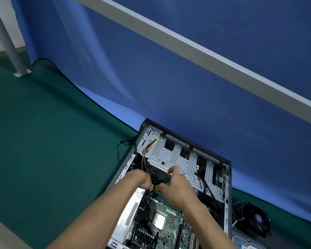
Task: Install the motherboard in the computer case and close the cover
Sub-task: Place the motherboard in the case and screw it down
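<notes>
No text, brand or number can be read anywhere: the white label on the hard drive [248, 244] at the bottom right and the stickers on the motherboard [171, 223] are too blurred.

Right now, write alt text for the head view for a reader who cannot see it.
Two bare hands, left hand and right hand, work together at a yellow part inside an open computer case lying on a green mat, the motherboard already inside. A cooling fan sits right of the case, before a blue backdrop.
</notes>
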